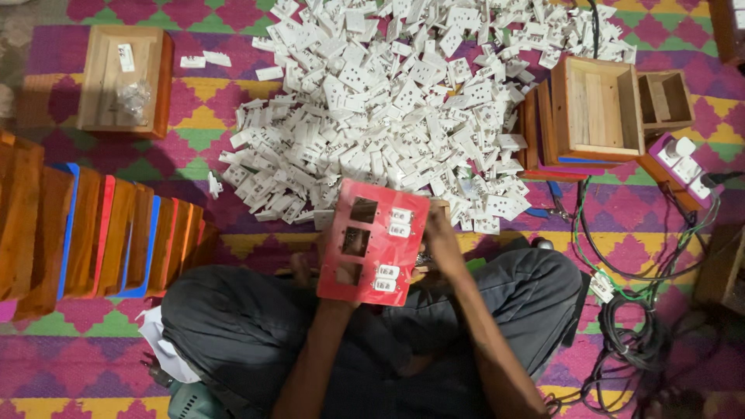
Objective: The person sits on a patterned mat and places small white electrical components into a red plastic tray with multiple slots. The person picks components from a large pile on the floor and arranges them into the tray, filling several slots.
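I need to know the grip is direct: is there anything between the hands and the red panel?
Nothing visible. The left hand grips the red panel from underneath, mostly hidden behind it. The right hand touches its right edge directly, beside the white switches already fitted.

A red rectangular panel [372,242] is standing tilted over the person's lap, its face turning up toward the camera and its long side running from the pile down toward the body. Three square cut-outs are showing in a column along its left half, open and dark. Along its right half, white socket modules [400,223] are sitting in pairs: two near the top edge and two more near the bottom edge, each set flush in the panel. The left hand [326,268] is gripping the panel from behind at its lower left, mostly hidden. The right hand [442,242] is pressing against the panel's right edge, just beside the upper pair.
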